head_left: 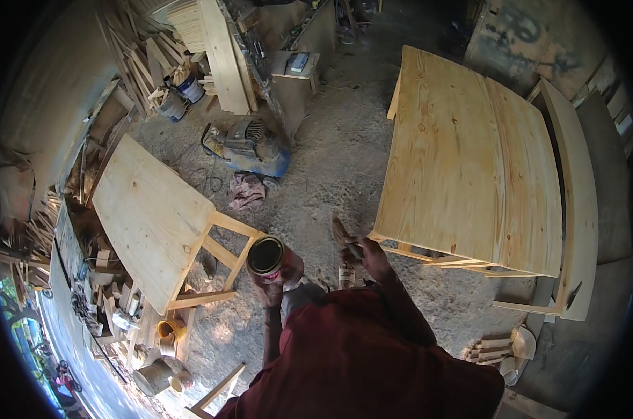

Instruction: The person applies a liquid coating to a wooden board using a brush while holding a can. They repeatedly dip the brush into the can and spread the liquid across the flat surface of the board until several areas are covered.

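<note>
My left hand [267, 290] is wrapped round a tin can [288, 268] with a reddish label and a metal rim. Its round top looks dark; whether that is a lid or the contents I cannot tell. Just right of it, my right hand [374, 258] is closed on what looks like a paintbrush [339, 229], its brown end pointing up and away. The can is close to the corner of a pale wooden table [149, 216] on the left. A larger wooden table [463, 153] stands to the right, its near corner close to my right hand.
A blue air compressor [250, 148] sits on the dusty floor ahead, with a crumpled pink cloth [246, 191] beside it. Wood offcuts and buckets [171, 106] stand at the far left. A yellow container [170, 328] is at the lower left, and a wood stack [491, 350] lies lower right.
</note>
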The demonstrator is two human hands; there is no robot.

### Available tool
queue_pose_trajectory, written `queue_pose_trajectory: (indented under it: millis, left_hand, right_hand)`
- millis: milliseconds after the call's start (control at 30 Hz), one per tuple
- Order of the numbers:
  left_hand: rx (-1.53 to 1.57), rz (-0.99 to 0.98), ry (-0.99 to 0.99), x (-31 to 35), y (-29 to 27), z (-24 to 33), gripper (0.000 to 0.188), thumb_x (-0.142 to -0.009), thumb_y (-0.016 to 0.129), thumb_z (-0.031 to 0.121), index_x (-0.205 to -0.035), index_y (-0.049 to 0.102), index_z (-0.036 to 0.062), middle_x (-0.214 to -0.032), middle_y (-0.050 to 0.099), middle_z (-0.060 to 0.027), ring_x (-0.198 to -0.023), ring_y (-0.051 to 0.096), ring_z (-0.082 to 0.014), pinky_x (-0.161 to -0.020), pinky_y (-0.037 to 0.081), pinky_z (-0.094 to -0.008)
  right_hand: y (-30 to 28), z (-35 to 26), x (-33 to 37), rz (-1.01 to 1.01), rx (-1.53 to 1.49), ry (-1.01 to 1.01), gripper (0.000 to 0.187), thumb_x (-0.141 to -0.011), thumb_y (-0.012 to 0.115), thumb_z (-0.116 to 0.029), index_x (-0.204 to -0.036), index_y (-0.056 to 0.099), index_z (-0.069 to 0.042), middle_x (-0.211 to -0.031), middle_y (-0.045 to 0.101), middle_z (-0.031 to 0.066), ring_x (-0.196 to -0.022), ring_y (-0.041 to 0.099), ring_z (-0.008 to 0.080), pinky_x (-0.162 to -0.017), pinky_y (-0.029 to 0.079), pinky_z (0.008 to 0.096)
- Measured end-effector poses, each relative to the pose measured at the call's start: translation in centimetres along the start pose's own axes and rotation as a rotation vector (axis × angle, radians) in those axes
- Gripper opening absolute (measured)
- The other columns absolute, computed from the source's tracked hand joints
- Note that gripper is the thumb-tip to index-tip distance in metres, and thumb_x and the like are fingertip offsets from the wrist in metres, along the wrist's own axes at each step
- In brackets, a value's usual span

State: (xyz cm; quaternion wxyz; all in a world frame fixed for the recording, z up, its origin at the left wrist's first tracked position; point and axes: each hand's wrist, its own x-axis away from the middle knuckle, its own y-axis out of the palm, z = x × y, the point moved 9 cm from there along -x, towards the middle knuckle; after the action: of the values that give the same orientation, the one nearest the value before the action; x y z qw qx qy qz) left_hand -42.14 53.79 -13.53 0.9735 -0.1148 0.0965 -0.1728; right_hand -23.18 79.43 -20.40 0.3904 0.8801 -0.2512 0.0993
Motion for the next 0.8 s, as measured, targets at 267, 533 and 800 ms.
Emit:
queue_pose_trajectory:
  millis: [267,533,800]
  left_hand:
    - [-0.258,-0.124,0.039,-14.5,8.1,0.7,0.102,-0.071,0.086,0.034,-0.151,0.032,0.0022,-0.137,0.054,-0.0232,-0.127,0.057,-0.0365,-0.105,0.046,-0.0455]
    - [-0.190,-0.082,0.070,-31.8,15.1,-3.8,0.096,-0.070,0.086,0.023,-0.149,0.036,0.0026,-0.135,0.057,-0.0219,-0.124,0.059,-0.0357,-0.104,0.047,-0.0436]
    - [-0.133,-0.245,0.256,-49.7,28.2,2.4,0.108,-0.066,0.093,0.036,-0.150,0.034,0.0018,-0.136,0.058,-0.0212,-0.123,0.060,-0.0331,-0.104,0.048,-0.0428]
  right_hand:
    - [-3.6,-10.7,-9.3,0.272,-0.072,-0.249,0.062,-0.097,0.068,-0.017,-0.150,0.036,-0.014,-0.123,0.067,0.0127,-0.107,0.066,0.0246,-0.092,0.052,0.0414]
    - [-12.3,-24.8,-19.5,0.430,0.179,-0.518,0.038,-0.102,0.062,-0.030,-0.136,0.055,-0.014,-0.135,0.061,0.0089,-0.115,0.062,0.0171,-0.092,0.051,0.0346]
    - [-22.7,-35.5,-19.0,1.079,0.847,-1.080,0.014,-0.102,0.059,-0.018,-0.103,0.062,-0.004,-0.094,0.065,0.0067,-0.084,0.066,0.0174,-0.073,0.056,0.0335]
